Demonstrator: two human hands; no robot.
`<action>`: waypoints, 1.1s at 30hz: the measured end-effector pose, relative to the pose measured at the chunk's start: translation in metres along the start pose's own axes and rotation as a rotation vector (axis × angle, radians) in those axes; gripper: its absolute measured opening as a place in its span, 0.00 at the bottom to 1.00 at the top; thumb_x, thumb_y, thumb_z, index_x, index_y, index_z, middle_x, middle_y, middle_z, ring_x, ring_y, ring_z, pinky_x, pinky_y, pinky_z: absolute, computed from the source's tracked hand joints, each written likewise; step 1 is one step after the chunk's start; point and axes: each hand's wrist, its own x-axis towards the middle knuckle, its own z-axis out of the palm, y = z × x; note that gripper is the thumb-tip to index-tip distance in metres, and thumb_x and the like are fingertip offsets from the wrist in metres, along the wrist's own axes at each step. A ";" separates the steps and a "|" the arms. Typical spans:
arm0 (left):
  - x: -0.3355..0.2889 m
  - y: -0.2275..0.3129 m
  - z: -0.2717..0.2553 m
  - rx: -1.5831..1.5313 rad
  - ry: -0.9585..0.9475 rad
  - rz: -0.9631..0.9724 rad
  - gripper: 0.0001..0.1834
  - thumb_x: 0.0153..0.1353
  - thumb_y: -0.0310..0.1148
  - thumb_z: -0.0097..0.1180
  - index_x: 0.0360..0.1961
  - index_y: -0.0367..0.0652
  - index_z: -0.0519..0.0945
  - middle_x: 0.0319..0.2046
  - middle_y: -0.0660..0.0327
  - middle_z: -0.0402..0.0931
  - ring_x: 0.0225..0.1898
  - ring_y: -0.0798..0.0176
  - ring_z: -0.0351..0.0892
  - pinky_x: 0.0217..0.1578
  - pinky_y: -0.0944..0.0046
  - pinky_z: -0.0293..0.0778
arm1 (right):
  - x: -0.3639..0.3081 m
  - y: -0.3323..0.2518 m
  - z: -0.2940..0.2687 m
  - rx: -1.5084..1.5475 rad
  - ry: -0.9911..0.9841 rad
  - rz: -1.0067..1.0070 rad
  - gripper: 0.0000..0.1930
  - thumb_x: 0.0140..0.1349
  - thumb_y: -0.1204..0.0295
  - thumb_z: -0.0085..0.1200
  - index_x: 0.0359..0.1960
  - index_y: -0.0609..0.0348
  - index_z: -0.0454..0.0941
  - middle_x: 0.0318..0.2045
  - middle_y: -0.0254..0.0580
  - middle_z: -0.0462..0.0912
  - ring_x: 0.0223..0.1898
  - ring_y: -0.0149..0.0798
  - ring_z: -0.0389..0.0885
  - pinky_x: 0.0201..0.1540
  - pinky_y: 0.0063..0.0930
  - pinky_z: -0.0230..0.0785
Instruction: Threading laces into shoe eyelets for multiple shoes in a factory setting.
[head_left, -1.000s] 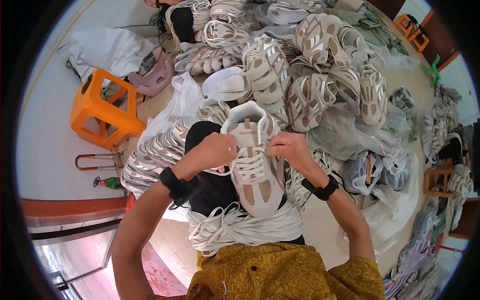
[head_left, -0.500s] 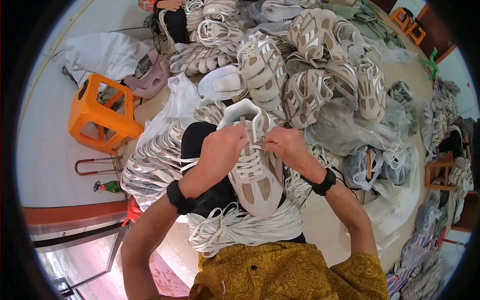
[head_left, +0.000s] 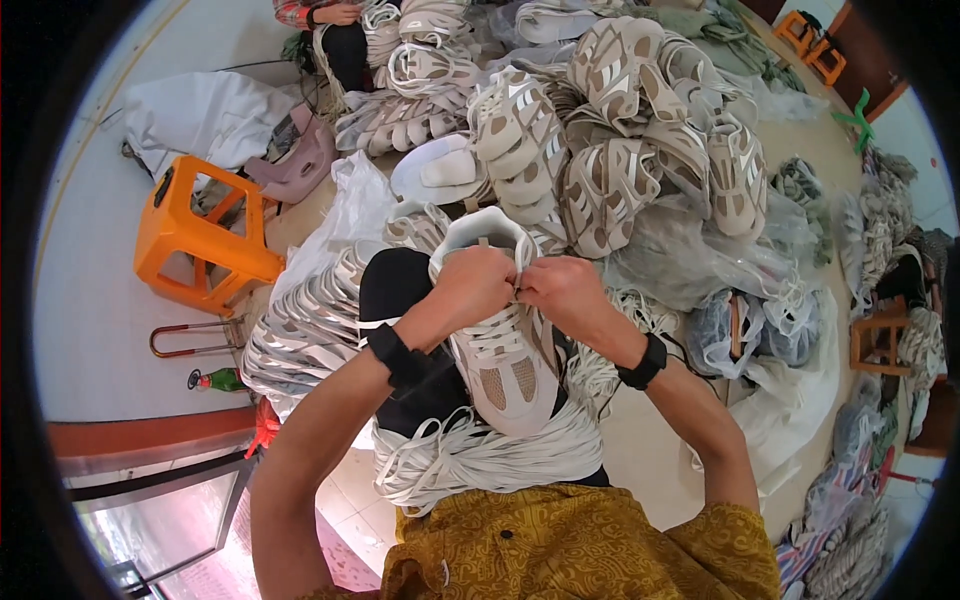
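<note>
A beige and white sneaker (head_left: 515,400) rests on my lap, toe toward me, its padded collar pointing away. White lace (head_left: 493,338) crosses the lower part of its tongue. My left hand (head_left: 477,287) is closed in a pinch over the upper eyelets. Right against it, my right hand (head_left: 566,295) pinches at the eyelet edge on the shoe's right side. Between the meeting fingertips, the shoelace is mostly hidden by the fingers. Under the toe, a thick bundle of white laces (head_left: 480,462) lies across my thighs.
A large heap of similar shoe uppers (head_left: 610,190) spreads ahead. A stacked row of uppers (head_left: 300,335) lies at my left, near an orange stool (head_left: 205,235) and a green bottle (head_left: 222,379). Bagged shoes (head_left: 735,330) sit at right. Another person's hand (head_left: 338,14) shows at the far upper left.
My left hand has moved right across the tongue and now meets my right hand at the right eyelets. The right hand has barely moved, and the sneaker has shifted slightly left.
</note>
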 end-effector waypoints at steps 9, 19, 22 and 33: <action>-0.031 -0.007 -0.041 -0.383 -0.284 -0.087 0.07 0.45 0.30 0.51 0.19 0.36 0.75 0.16 0.56 0.72 0.16 0.61 0.72 0.19 0.63 0.66 | 0.010 -0.017 -0.016 0.552 -0.064 0.349 0.09 0.39 0.73 0.58 0.23 0.61 0.73 0.19 0.37 0.74 0.23 0.37 0.72 0.29 0.27 0.64; -0.130 0.048 -0.129 -1.502 0.191 -0.113 0.03 0.53 0.25 0.49 0.29 0.36 0.72 0.15 0.65 0.65 0.10 0.74 0.61 0.14 0.73 0.64 | 0.039 -0.088 -0.041 0.147 0.118 -0.222 0.09 0.40 0.68 0.59 0.21 0.58 0.74 0.17 0.37 0.70 0.22 0.38 0.72 0.24 0.32 0.63; -0.116 0.057 -0.124 -1.384 0.227 -0.041 0.05 0.54 0.25 0.48 0.31 0.35 0.72 0.19 0.62 0.69 0.13 0.73 0.66 0.17 0.74 0.67 | 0.054 -0.103 -0.024 0.219 0.101 -0.254 0.09 0.40 0.67 0.59 0.20 0.56 0.74 0.17 0.35 0.70 0.21 0.36 0.72 0.22 0.30 0.63; -0.191 -0.199 -0.124 -1.850 1.068 0.276 0.12 0.54 0.22 0.48 0.40 0.28 0.70 0.41 0.50 0.71 0.45 0.59 0.71 0.48 0.65 0.71 | 0.026 0.078 -0.168 1.251 0.598 0.486 0.10 0.58 0.70 0.46 0.32 0.66 0.73 0.17 0.31 0.68 0.16 0.25 0.61 0.18 0.16 0.52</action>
